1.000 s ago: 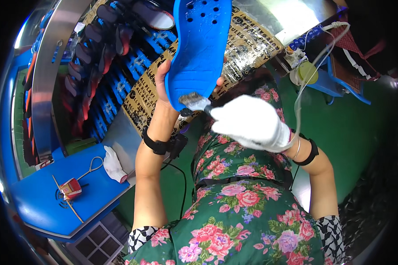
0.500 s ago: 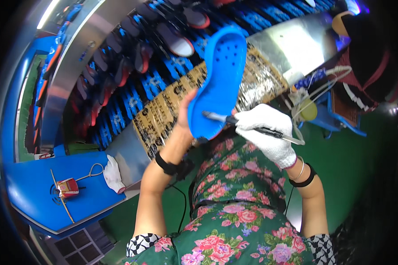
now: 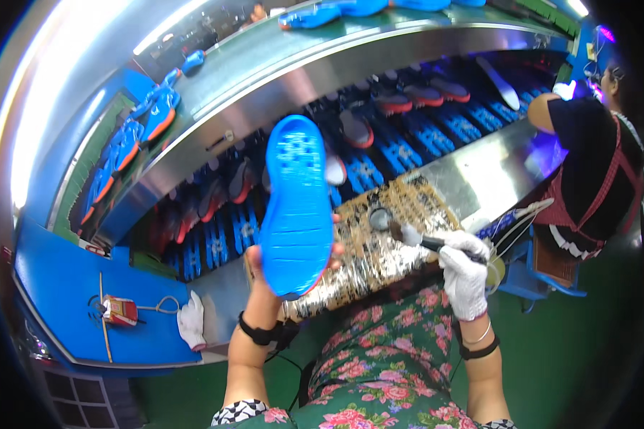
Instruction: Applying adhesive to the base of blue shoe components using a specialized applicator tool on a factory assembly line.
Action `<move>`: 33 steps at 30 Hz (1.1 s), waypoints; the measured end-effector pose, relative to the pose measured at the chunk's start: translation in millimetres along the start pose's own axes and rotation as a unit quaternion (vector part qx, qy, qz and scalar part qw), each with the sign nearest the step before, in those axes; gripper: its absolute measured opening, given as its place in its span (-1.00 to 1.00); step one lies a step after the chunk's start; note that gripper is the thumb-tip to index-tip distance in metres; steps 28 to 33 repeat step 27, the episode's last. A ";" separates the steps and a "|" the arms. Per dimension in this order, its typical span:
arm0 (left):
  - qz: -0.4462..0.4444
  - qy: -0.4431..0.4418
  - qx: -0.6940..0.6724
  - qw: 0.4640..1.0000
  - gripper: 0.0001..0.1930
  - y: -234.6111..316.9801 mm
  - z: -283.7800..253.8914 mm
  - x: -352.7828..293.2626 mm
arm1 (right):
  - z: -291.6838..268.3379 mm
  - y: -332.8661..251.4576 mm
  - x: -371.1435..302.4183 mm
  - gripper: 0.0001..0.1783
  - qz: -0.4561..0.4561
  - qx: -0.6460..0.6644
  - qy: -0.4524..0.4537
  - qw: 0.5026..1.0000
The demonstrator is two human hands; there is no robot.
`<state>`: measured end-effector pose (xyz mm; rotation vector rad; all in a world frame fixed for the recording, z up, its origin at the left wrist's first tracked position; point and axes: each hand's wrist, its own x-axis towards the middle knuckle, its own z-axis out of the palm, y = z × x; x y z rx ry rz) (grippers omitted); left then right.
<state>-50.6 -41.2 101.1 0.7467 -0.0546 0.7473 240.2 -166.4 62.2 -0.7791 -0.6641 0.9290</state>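
My bare left hand (image 3: 257, 270) grips a bright blue shoe sole (image 3: 297, 222) from behind its lower end, thumb on the left edge and fingertips on the right. The sole stands nearly upright, its glossy face showing, with a patch of small recesses near the top. My right hand (image 3: 465, 282), in a white knit glove, is closed around the dark handle of a brush (image 3: 411, 234). The brush points left, its bristles close beside a small round grey cup or opening (image 3: 381, 218) on the tape-covered board (image 3: 350, 264). Whether the bristles touch it I cannot tell.
Beyond the board, a conveyor (image 3: 401, 146) carries several soles and shoe parts. A metal-edged shelf (image 3: 265, 93) above holds more blue soles. On the blue side table (image 3: 64, 286) lie a white glove (image 3: 191, 322) and a red box (image 3: 122, 310). A co-worker (image 3: 587, 164) sits at right.
The brush has left the sole and moved to beside the round grey cup or opening. My left hand has shifted the sole down and left and turned it more upright. The view has shifted.
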 end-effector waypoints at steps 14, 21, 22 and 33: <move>0.288 0.136 -0.268 0.909 -0.06 221.5 -5.4 139.4 | 8.4 80.1 2.8 -0.78 0.131 0.005 -0.073 0.989; 0.303 0.141 0.522 0.785 -0.13 135.9 -3.7 281.9 | -10.8 77.0 20.6 -0.79 0.168 0.042 0.002 0.985; 0.236 0.191 0.589 0.749 -0.10 113.0 12.6 313.6 | -20.3 79.1 23.6 -0.80 0.166 0.046 0.020 0.985; 0.014 0.308 0.899 0.312 0.10 156.3 -46.7 418.7 | -33.2 93.4 34.7 -0.80 0.153 0.017 0.018 0.988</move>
